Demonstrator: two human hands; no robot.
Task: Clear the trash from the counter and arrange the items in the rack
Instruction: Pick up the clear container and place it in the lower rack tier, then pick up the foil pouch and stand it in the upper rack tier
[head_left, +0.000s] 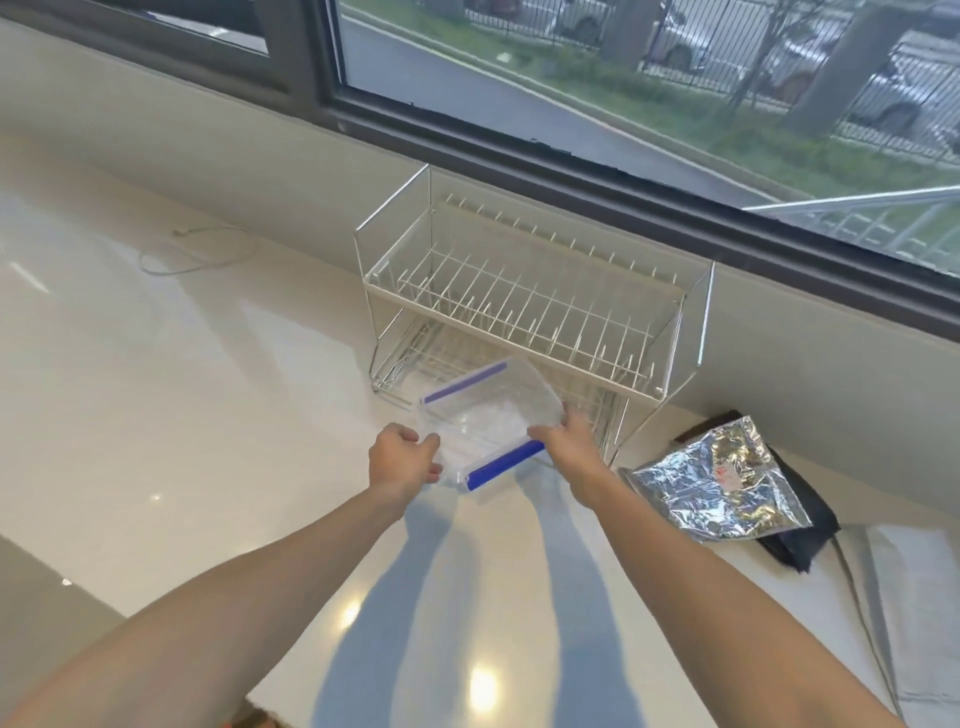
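A clear plastic container with blue clip strips on two sides is held just above the white counter, in front of the lower tier of a two-tier white wire rack. My left hand grips its near left corner. My right hand grips its right side next to the near blue clip. Both tiers of the rack look empty. The container's far edge reaches the lower tier's opening.
A crinkled silver foil bag lies on a black item on the counter, right of the rack. A thin white cable lies at the back left. A large window runs behind the rack. Grey cloth lies at the far right.
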